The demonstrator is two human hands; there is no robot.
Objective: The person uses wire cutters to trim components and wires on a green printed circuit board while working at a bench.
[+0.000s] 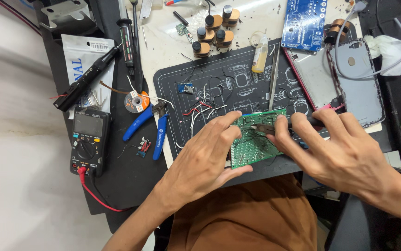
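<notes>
Your black mat (pixel 237 88) covers the middle of the worktop, and the green board (pixel 256 139) lies at its near edge, its long axis running up and slightly right, away from you. Your left hand (pixel 207 160) comes at the board from the left, closed on it: thumb under the near corner, fingers curled over the far-left corner. Your right hand (pixel 342 151) comes from the right, fingers half spread, thumb and forefinger pinched on a dark tool (pixel 268 128) that lies across the board's far half, tip pointing left. Both hands touch the board; the left has the firmer hold. Loose wires (pixel 205 107) crowd the mat just beyond. The blue pliers (pixel 156 128) lie off the mat's left edge, the meter (pixel 87 142) farther left.
</notes>
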